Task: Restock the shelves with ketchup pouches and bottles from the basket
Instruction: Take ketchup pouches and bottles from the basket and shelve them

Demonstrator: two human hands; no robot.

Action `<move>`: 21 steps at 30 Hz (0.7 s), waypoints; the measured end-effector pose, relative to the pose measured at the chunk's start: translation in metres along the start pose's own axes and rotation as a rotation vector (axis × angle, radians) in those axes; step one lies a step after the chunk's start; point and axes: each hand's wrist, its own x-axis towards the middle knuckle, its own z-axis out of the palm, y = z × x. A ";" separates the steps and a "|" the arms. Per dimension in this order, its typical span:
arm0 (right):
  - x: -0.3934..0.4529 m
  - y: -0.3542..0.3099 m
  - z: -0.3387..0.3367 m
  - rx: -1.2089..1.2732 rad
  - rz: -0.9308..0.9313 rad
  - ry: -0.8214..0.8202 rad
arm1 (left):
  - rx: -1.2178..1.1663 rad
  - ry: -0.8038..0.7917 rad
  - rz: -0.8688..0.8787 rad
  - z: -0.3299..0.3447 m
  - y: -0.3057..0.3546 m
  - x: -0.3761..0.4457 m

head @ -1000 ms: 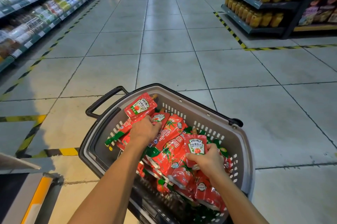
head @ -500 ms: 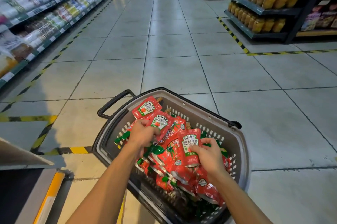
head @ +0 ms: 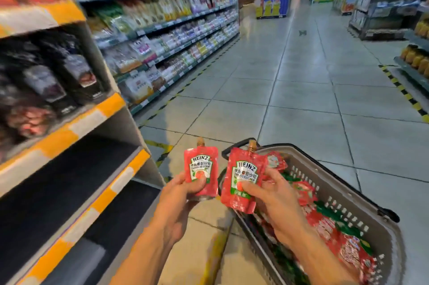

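My left hand [head: 183, 194] grips a red Heinz ketchup pouch [head: 201, 172] upright, its brown cap on top. Beside it my right hand [head: 276, 201] grips a second red ketchup pouch [head: 243, 180], also upright, above the near-left corner of the grey basket [head: 380, 231]. Both pouches are lifted clear of the basket. Several more red and green ketchup pouches [head: 329, 226] lie piled inside it. The dark lower shelf [head: 69, 178] with an orange and white edge stands just left of my left hand.
The shelf above [head: 46, 89] holds dark bottles. A long shelf run [head: 176, 36] of packaged goods lines the aisle's left side. Shelves with yellow jars [head: 415, 59] stand at the right. Tiled floor [head: 301, 99] stretches ahead, with yellow-black tape along the shelf bases.
Both hands rose out of the basket, each with one pouch. My view swung left and up, bringing the near shelf unit into sight; the basket now sits at lower right.
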 end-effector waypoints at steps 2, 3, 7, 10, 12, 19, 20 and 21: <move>-0.007 -0.006 0.045 -0.036 -0.019 -0.103 | -0.034 0.089 0.080 -0.033 0.025 -0.031; -0.011 -0.009 0.069 -0.046 -0.022 -0.164 | -0.048 0.143 0.126 -0.051 0.038 -0.048; -0.036 -0.011 0.162 -0.056 -0.004 -0.427 | -0.071 0.373 0.327 -0.121 0.082 -0.126; -0.064 -0.003 0.230 -0.080 0.010 -0.640 | -0.037 0.533 0.446 -0.172 0.104 -0.191; -0.086 0.005 0.273 -0.108 0.019 -0.762 | -0.006 0.653 0.498 -0.204 0.111 -0.234; -0.184 0.051 0.395 -0.189 0.043 -1.104 | 0.034 1.050 0.597 -0.304 0.100 -0.373; -0.198 0.058 0.409 -0.205 0.032 -1.127 | 0.043 1.096 0.605 -0.316 0.097 -0.388; -0.211 0.065 0.421 -0.226 0.009 -1.145 | 0.057 1.138 0.612 -0.328 0.093 -0.401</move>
